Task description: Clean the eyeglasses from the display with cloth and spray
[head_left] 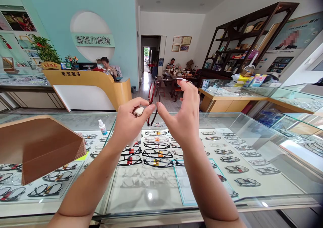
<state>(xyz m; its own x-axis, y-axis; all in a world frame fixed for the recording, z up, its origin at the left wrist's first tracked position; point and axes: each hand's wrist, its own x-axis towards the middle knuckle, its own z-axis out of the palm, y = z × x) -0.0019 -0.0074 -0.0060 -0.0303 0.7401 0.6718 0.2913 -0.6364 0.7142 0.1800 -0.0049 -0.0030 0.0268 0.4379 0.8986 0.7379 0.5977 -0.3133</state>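
A pair of eyeglasses [155, 112] with a dark and red frame is held up above the glass display case, seen nearly edge-on. My left hand [133, 120] pinches the rim between thumb and fingers, and a wad of white cloth or tissue [138, 111] is tucked in the same hand. On the other side, my right hand [185, 112] has its fingertips on the outstretched temple arm, with the thumb close to the rim. Below, rows of eyeglasses [156, 153] lie inside the display case [141, 201].
A brown box-like object [50, 147] and a small white bottle [102, 127] stand on the glass at left. A teal-edged sheet [184, 187] lies at the front. Beyond are a curved counter [85, 97] with a person behind it, another seated person, and dark shelves [227, 46].
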